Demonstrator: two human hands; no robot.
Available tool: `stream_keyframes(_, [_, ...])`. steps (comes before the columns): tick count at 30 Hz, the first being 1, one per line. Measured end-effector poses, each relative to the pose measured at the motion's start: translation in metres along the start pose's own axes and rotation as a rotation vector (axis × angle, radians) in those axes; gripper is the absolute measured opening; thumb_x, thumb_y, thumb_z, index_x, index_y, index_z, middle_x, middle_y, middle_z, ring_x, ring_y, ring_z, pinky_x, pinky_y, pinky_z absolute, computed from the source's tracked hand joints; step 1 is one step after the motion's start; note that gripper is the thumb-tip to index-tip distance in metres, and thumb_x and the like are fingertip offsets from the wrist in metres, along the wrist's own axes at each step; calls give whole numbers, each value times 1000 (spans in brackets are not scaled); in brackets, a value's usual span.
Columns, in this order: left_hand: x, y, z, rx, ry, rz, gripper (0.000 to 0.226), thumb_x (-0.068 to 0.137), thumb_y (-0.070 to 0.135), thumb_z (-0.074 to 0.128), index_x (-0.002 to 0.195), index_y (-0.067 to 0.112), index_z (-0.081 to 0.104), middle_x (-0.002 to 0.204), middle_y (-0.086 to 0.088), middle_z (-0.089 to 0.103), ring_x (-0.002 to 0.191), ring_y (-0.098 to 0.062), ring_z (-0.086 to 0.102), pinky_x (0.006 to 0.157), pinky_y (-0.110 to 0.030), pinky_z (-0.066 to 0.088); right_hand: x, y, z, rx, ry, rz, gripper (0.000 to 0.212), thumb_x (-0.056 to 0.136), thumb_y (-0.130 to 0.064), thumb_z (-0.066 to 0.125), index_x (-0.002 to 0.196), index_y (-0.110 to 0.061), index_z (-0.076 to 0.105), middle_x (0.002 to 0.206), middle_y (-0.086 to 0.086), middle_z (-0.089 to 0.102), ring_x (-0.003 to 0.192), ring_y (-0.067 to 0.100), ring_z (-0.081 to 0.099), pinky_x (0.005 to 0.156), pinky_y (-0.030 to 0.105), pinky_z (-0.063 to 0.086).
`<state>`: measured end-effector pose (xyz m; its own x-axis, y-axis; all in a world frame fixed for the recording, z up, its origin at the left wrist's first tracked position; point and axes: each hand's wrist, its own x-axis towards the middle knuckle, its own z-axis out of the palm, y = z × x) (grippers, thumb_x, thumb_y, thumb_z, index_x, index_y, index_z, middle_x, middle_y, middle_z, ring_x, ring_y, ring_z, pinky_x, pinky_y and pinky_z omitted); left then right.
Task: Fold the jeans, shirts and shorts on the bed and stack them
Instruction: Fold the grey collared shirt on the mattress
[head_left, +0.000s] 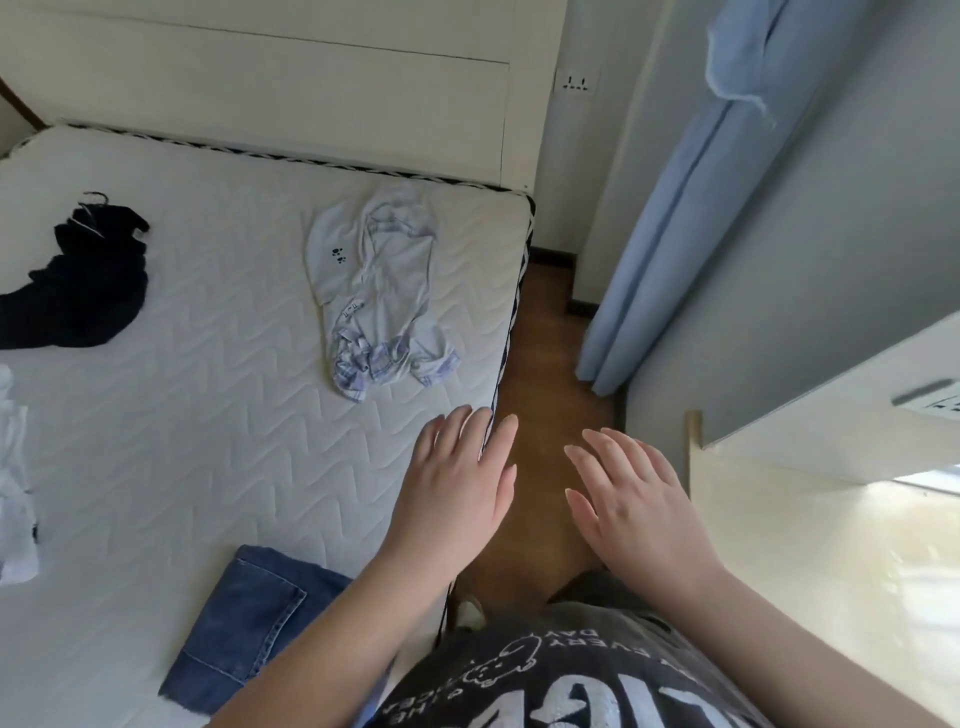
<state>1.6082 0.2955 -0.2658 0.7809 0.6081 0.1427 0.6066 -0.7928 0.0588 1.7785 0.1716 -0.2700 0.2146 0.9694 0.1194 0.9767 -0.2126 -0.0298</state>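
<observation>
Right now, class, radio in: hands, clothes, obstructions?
Left hand, right hand open, holding nothing. Jeans folded; pale shirt, dark garment unfolded. Nothing blocking.

1. Bare mattress (218, 415) centre: open reach btwn pale shirt (379, 291) and folded jeans (244, 623).
2. Dark garment (78, 291) and white cloth (15, 488) occupy left edge.
3. Floor strip (540, 395) narrow; curtain (670, 228) and desk (810, 561) bound right side.
</observation>
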Motion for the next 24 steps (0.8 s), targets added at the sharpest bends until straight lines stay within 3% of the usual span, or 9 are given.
stream_keyframes(9, [115,-6,24,34,51,-15,42,95,33,45,130,15,60,122,-6,61,111,-28,59,93,-44,48,112,79,12,29,-121,-34,40,77,-32,79,110,-11,71,112,11,69,99,30,68,83,41,56])
stream_keyframes(16, [190,-17,11,70,6,-222,40,93,36,44,123,19,64,115,-2,65,110,-26,60,101,-49,44,216,120,8,83,-86,-143,39,83,-29,74,116,-9,69,116,13,67,105,33,66,88,45,54])
stream_keyframes(24, [218,-72,23,58,-19,-367,32,89,31,60,117,17,66,111,-3,67,103,-26,64,87,-42,51,306,106,31,187,-150,-236,40,93,-33,61,128,-12,61,132,11,60,120,31,58,100,44,45])
